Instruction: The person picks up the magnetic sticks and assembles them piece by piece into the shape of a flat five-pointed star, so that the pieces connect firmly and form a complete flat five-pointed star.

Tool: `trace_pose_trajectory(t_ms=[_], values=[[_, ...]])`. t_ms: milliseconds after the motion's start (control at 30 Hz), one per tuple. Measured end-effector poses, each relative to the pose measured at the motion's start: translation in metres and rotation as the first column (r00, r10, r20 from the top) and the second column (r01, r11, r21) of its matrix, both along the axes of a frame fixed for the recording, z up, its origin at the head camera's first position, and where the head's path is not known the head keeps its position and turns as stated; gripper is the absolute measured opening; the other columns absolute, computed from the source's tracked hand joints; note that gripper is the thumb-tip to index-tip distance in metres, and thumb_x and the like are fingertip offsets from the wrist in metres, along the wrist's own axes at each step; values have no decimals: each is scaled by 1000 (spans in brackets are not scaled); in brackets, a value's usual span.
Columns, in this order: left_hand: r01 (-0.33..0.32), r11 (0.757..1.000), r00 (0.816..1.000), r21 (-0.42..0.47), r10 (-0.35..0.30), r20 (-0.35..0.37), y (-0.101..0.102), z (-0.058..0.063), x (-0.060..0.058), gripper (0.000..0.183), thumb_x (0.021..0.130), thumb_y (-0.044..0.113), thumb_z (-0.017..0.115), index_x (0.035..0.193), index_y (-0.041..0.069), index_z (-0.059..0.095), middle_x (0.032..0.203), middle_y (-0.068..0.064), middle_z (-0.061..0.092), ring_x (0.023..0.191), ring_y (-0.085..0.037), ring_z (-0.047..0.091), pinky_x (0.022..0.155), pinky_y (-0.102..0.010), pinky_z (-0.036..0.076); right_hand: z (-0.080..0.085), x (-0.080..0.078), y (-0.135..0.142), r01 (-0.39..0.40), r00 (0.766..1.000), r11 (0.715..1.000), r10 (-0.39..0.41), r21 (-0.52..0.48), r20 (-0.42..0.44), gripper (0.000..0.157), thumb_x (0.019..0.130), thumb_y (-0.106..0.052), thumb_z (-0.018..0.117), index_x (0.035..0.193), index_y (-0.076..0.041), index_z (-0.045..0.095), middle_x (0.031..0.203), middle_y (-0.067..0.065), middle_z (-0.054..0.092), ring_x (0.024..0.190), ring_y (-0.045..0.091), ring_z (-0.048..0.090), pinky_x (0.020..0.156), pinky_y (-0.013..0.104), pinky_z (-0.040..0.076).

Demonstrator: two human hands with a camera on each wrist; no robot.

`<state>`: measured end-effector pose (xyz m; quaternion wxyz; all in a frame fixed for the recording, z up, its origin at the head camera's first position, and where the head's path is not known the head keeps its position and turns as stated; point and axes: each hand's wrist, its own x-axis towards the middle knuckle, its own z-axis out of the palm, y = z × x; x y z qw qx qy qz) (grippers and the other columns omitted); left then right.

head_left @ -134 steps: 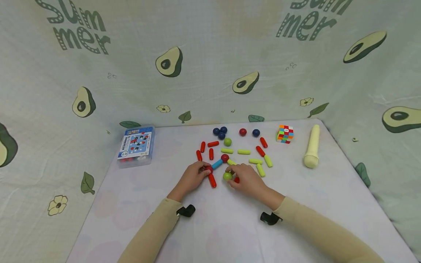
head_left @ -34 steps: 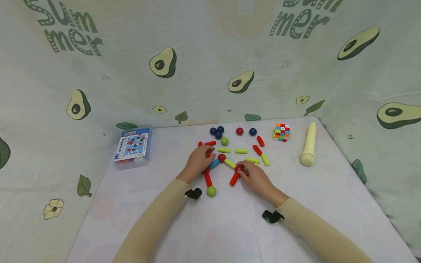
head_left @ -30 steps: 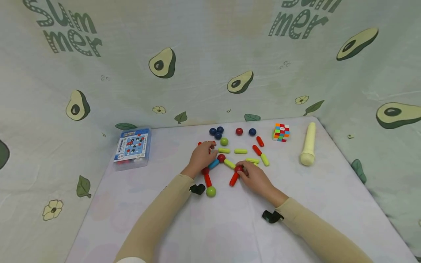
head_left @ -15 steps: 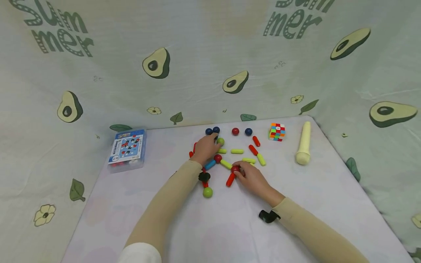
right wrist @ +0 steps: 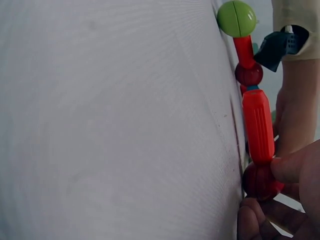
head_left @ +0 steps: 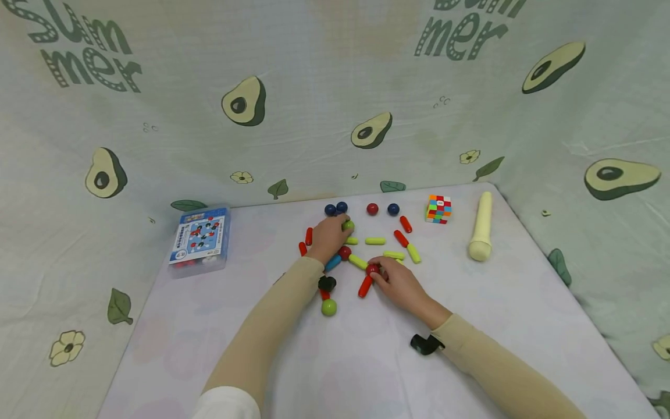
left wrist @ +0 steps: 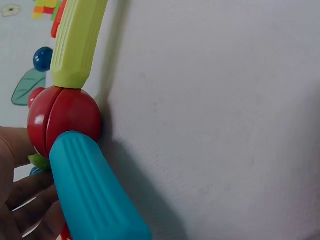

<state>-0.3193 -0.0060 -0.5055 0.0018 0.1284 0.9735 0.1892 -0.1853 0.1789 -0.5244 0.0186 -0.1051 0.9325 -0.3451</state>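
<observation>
The left hand [head_left: 328, 237] has its thumb and fingers closed about a green ball [head_left: 348, 226] near the middle of the desk [head_left: 366, 372], toward the far edge. The right hand [head_left: 400, 283] pinches a red ball [head_left: 372, 270] around the middle of the desk. From that ball a red stick [head_left: 365, 286] points toward the near edge, and a lime stick [head_left: 358, 262] runs to a second red ball [head_left: 344, 252]. A blue stick [head_left: 332, 263] slants from there under the left arm toward a third red ball [right wrist: 249, 74], seen in the right wrist view; beyond it come another red stick [right wrist: 244, 51] and a second green ball [right wrist: 237, 19].

Just left of the left hand lie two loose red sticks [head_left: 309, 235]. Loose lime sticks [head_left: 374, 241] lie beyond the right hand, with a red-and-lime pair [head_left: 407, 245] set end to end. Dark blue balls [head_left: 330, 210] and a loose red ball [head_left: 372, 209] line the far edge. A puzzle cube [head_left: 438, 209] and a pale yellow club [head_left: 480, 227] sit toward the far right corner, a clear box [head_left: 200, 241] at the far left corner. Avocado-print cloth [head_left: 309, 75] hangs behind.
</observation>
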Motion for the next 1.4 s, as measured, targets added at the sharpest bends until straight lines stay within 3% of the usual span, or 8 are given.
trace_pose_trajectory(t_ms=[267, 733, 967, 1200, 1400], values=[[-29, 995, 1000, 94, 30, -9, -5, 2, 13, 40, 98, 36, 70, 134, 20, 66, 118, -3, 71, 96, -20, 65, 78, -34, 55, 1, 2, 3, 10, 1000, 1000, -10, 0, -2, 31, 100, -22, 68, 130, -12, 63, 101, 1, 61, 82, 16, 53, 72, 31, 47], [40, 973, 999, 229, -45, 17, -28, 16, 50, 36, 95, 34, 73, 129, 23, 67, 114, 0, 72, 79, -15, 59, 62, -26, 47, -1, 0, 2, 5, 1000, 1000, -5, 2, 6, 32, 100, -22, 67, 130, -11, 63, 99, 1, 59, 81, 16, 52, 71, 32, 46], [106, 976, 981, 192, -134, 137, -37, 20, 81, 35, 94, 33, 75, 127, 24, 67, 109, 2, 70, 83, -17, 57, 68, -27, 48, -1, 0, 2, 6, 1000, 1000, -6, 5, 15, 33, 100, -22, 67, 131, -11, 63, 99, 1, 60, 81, 16, 52, 71, 32, 46], [144, 976, 967, 161, -173, 185, -43, 14, 108, 39, 92, 30, 77, 130, 24, 68, 113, 4, 69, 91, -15, 59, 83, -32, 53, 0, -1, 1, 12, 1000, 1000, -12, 6, 21, 34, 99, -22, 69, 131, -12, 62, 98, 1, 59, 81, 16, 52, 70, 32, 46], [176, 972, 953, 155, -208, 219, -48, 9, 123, 39, 91, 32, 79, 128, 24, 70, 112, 6, 70, 90, -14, 60, 81, -31, 51, -1, -2, 1, 12, 1000, 1000, -12, 2, 27, 34, 99, -22, 69, 131, -12, 62, 97, 1, 59, 80, 16, 52, 69, 31, 46]])
